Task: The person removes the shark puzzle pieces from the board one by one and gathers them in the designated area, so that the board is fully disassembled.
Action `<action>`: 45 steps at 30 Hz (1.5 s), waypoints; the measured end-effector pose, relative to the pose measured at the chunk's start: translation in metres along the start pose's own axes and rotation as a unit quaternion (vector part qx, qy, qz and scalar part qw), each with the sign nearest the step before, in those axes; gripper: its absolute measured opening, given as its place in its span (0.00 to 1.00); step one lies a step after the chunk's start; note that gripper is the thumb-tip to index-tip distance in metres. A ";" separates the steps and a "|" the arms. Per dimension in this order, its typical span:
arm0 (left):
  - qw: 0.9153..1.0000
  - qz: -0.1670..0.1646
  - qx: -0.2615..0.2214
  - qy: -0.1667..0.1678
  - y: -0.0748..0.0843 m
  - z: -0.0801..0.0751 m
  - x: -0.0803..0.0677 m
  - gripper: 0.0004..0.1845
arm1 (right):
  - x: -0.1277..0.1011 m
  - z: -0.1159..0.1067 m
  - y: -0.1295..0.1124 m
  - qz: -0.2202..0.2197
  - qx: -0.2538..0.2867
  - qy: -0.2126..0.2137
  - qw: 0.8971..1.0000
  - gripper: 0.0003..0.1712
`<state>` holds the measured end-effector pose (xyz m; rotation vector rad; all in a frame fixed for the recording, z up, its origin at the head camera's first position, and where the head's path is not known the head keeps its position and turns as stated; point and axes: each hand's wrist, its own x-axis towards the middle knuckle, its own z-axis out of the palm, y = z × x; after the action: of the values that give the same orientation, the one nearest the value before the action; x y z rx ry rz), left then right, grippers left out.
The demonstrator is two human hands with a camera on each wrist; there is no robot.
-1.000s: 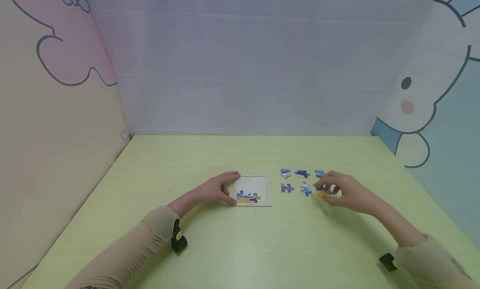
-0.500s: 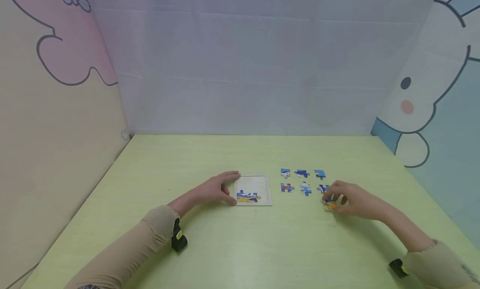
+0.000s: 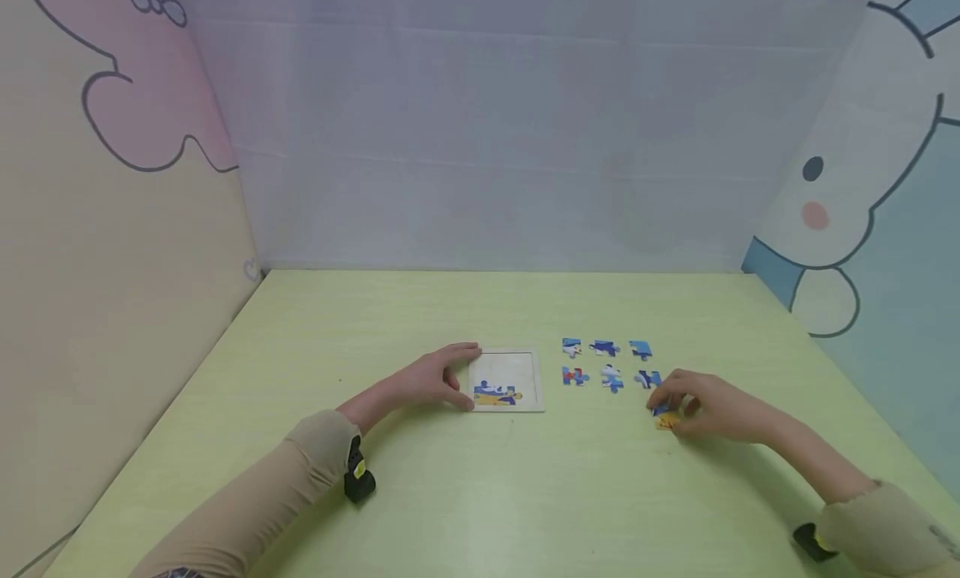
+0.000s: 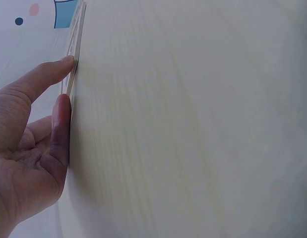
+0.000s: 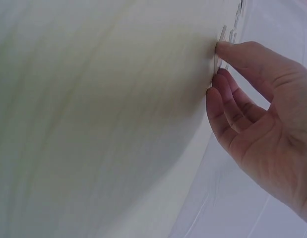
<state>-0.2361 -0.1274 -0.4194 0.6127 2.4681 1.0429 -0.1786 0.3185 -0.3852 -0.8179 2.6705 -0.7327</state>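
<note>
A pale wooden puzzle frame (image 3: 511,364) lies on the green table, with a couple of blue and orange pieces (image 3: 496,393) set in its bottom row. My left hand (image 3: 463,378) rests flat against the frame's left edge with straight fingers; in the left wrist view the left hand's (image 4: 64,79) thumb touches the frame's edge (image 4: 75,47). My right hand (image 3: 670,407) pinches an orange and blue puzzle piece (image 3: 665,419) low on the table, just in front of the loose pieces. The right wrist view shows the right hand's (image 5: 216,67) thumb and fingertips on the thin piece (image 5: 221,35).
Several loose blue pieces lie in two rows right of the frame, among them the back-left one (image 3: 572,346) and the front-right one (image 3: 648,379). Printed walls close in the table on the left, back and right. Bare green tabletop (image 3: 480,495) stretches in front of my hands.
My right hand has drawn the orange and blue piece toward me and a little right, uncovering the front-right loose piece. My left hand and the frame have stayed put.
</note>
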 end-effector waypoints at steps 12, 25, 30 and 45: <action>1.000 0.006 0.002 0.001 -0.002 0.000 0.002 0.49 | -0.003 0.001 -0.001 0.003 -0.018 0.009 1.000 0.17; 1.000 0.004 0.002 0.002 -0.003 0.000 0.002 0.49 | -0.003 0.000 0.001 -0.004 -0.024 0.006 1.000 0.18; 1.000 0.000 -0.001 0.001 -0.002 0.000 0.002 0.49 | -0.002 -0.003 0.001 0.014 -0.026 -0.006 1.000 0.23; 1.000 -0.001 -0.015 0.001 -0.002 0.000 0.001 0.49 | 0.027 0.001 -0.027 0.021 -0.046 0.013 0.999 0.26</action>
<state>-0.2375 -0.1281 -0.4210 0.6011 2.4484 1.0793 -0.1880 0.2831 -0.3737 -0.7782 2.7526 -0.6196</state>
